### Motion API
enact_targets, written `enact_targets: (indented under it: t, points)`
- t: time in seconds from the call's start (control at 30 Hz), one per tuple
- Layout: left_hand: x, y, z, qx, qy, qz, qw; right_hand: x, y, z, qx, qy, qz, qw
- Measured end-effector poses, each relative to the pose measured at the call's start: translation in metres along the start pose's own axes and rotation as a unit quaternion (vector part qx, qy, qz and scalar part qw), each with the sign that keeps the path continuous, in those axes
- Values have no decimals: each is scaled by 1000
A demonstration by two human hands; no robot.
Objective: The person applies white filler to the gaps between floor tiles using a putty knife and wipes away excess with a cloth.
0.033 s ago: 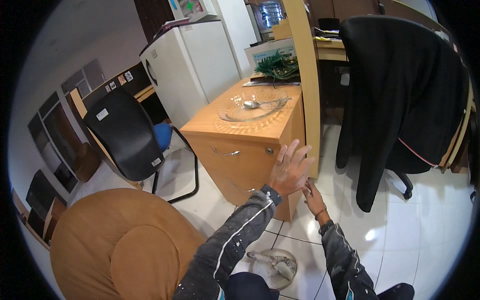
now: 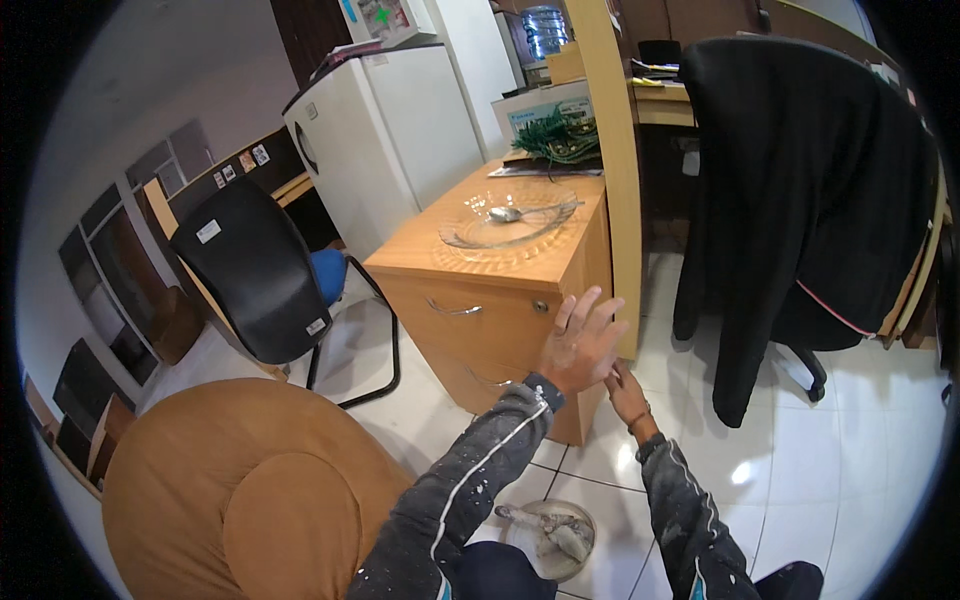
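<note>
My left hand (image 2: 583, 340) is raised with fingers spread, in front of the front corner of a light wooden drawer cabinet (image 2: 420, 335). Just below it, my right hand (image 2: 629, 400) has its fingers bent together near the heel of my left hand; what they hold, if anything, is hidden. On the cabinet's top rests a clear glass plate (image 2: 470, 240) with a metal spoon (image 2: 505, 214) on it. Below my hands, on the floor, a round shallow container (image 2: 586, 560) holds a crumpled greyish item (image 2: 550, 530).
A brown cushioned seat (image 2: 170, 480) fills the lower left. A black chair (image 2: 240, 270) and white fridge (image 2: 400, 120) stand behind. Green tangled material (image 2: 555, 135) lies on the cabinet's back. Right of a wooden partition (image 2: 610, 200), a jacket-draped chair (image 2: 800, 200) stands on white tiles (image 2: 740, 470).
The view has shifted very slightly, so the scene sits a little lower in the picture. My hands show almost no movement.
</note>
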State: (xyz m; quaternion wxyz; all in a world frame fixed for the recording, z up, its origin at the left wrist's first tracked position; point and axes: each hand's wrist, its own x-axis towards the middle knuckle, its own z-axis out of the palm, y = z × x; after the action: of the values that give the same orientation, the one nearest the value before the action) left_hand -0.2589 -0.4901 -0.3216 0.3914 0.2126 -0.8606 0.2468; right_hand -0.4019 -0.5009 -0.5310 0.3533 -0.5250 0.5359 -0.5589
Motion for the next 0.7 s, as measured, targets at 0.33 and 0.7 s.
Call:
enact_targets:
  t: [0.33, 0.7]
  points:
    - [7, 8, 18, 62, 27, 10, 998, 126, 31, -12, -16, -21, -147, 989]
    - [10, 10, 25, 25, 55, 3, 998, 131, 21, -33, 62, -47, -167, 983]
